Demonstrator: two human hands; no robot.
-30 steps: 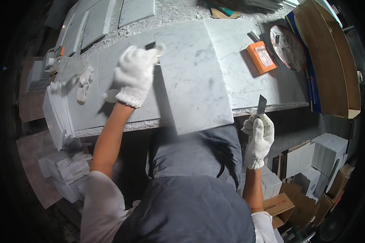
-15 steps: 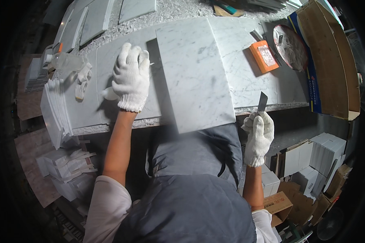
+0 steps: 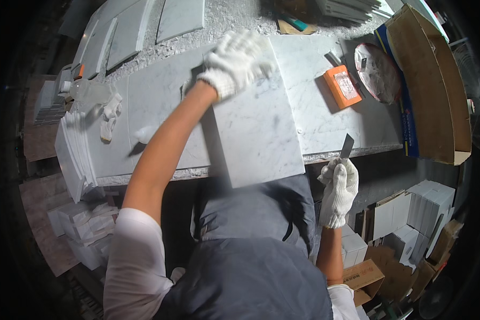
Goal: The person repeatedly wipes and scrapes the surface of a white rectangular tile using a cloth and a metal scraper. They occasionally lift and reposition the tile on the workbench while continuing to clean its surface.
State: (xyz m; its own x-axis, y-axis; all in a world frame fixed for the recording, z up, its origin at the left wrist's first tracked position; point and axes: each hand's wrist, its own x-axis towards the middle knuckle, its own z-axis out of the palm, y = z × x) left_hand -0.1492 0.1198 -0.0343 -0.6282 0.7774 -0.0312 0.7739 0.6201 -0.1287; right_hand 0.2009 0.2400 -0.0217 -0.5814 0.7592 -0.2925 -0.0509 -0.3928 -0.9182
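Note:
A white marble tile (image 3: 258, 130) with grey veins lies across the worktop, its near end jutting out over my lap. My left hand (image 3: 237, 64), in a white knitted glove, rests over the tile's far end, fingers spread and slightly blurred; its palm side is hidden. At the right, just off the worktop's front edge, my gloved right hand (image 3: 340, 189) grips a small flat metal scraper blade (image 3: 347, 145), which points up; any handle is hidden in the fist. Beyond it on the worktop (image 3: 325, 125) lie an orange block (image 3: 342, 86) and a round dish of whitish paste (image 3: 377, 73).
An open cardboard box (image 3: 432, 80) stands at the right end. Several tiles (image 3: 181, 18) lie on whitish rubble at the back. A crumpled glove (image 3: 110, 114) and a clear plastic bottle (image 3: 85, 92) sit at left, near leaning tiles (image 3: 74, 152). Stacked white boxes (image 3: 426, 208) fill the lower right.
My left hand has moved right and away from me, from beside the tile onto its far end. My right hand keeps the blade in nearly the same place.

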